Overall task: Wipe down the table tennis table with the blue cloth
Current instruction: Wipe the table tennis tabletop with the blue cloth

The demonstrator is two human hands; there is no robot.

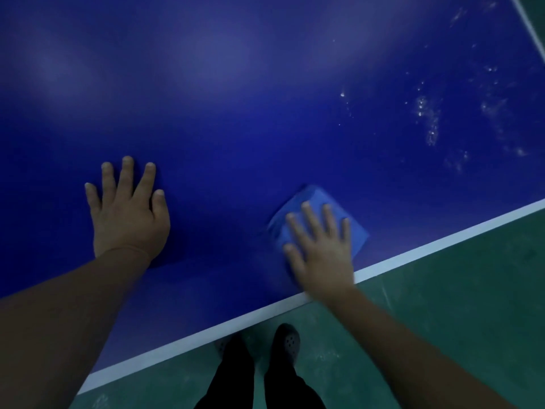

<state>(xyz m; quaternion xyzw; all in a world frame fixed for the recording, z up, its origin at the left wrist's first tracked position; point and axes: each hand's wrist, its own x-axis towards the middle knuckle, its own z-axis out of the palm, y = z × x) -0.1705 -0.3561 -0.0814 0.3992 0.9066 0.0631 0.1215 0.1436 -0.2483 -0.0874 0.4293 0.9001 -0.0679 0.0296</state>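
Pressing flat on the blue cloth point(318, 222) with the right hand point(321, 249), fingers spread and extended, palm down, nothing gripped or curled around the fabric. Folded into a rough square, lighter blue than the surface beneath, lying on the table tennis table point(236, 113) close to the near edge, just inside the white edge line point(442, 240). Covered over its lower half by the hand; upper and right corners showing past the fingertips. Slightly blurred around the right hand and cloth.

Resting flat on the bare tabletop with the left hand point(126, 214), well apart from the cloth, fingers open and splayed, holding nothing, forearm reaching in from the lower left corner. Casting a dark shadow just beside the wrist.

Scattered across the upper right of the table: pale specks and smears point(427, 119), well apart from the cloth. Glossy elsewhere, with soft light patches reflected near the top. Curving down at the far upper right corner: another white line point(530, 31) marking a second table edge.

Running diagonally from lower left to right: the white edge line, with green floor point(457, 320) below it. Standing on that floor near the table's edge: dark trouser legs point(236, 376) and a dark perforated shoe point(286, 343), directly under the edge between the two arms.
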